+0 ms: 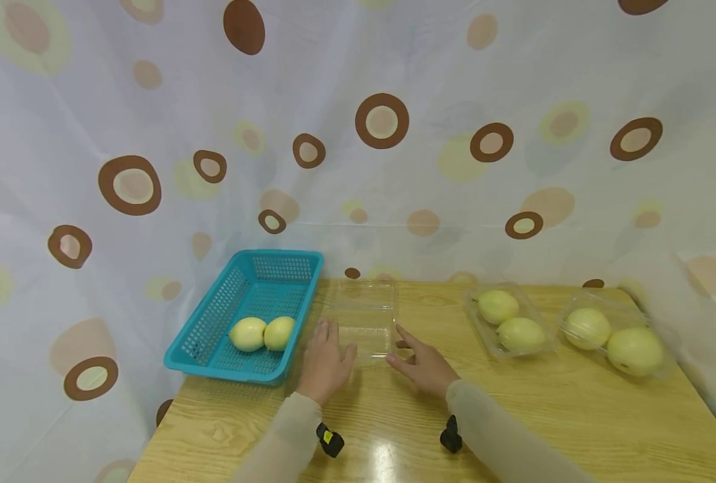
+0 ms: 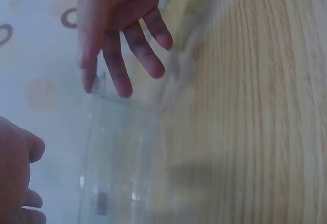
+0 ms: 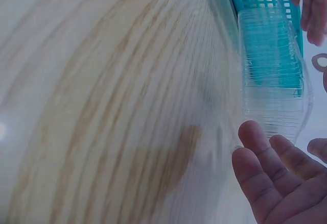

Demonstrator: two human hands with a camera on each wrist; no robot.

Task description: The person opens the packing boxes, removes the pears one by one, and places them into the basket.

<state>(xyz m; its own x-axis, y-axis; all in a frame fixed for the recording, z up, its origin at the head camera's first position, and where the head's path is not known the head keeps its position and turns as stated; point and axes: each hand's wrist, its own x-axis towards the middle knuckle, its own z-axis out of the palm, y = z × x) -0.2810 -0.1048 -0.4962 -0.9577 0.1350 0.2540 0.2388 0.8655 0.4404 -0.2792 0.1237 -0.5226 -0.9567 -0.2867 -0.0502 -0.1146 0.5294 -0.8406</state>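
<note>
A clear plastic clamshell box (image 1: 364, 341) with its lid (image 1: 366, 295) folded back lies on the wooden table between my two hands. No fruit shows inside it. My left hand (image 1: 324, 362) is at the box's left side, fingers extended and thumb apart. At its right side is my right hand (image 1: 427, 365), fingers loosely spread near the rim. Whether the fingertips touch the plastic, I cannot tell. In the right wrist view the ribbed box (image 3: 271, 96) shows just beyond my right fingers (image 3: 253, 175). Part of my left hand (image 2: 13, 173) enters the left wrist view's edge.
Left of the box stands a blue-green plastic basket (image 1: 197, 329) holding two pale yellow fruits (image 1: 248, 334). To the right are two more clear boxes, each with two fruits (image 1: 522, 335) (image 1: 635, 351). A dotted curtain (image 1: 430, 80) hangs behind the table (image 1: 394, 429).
</note>
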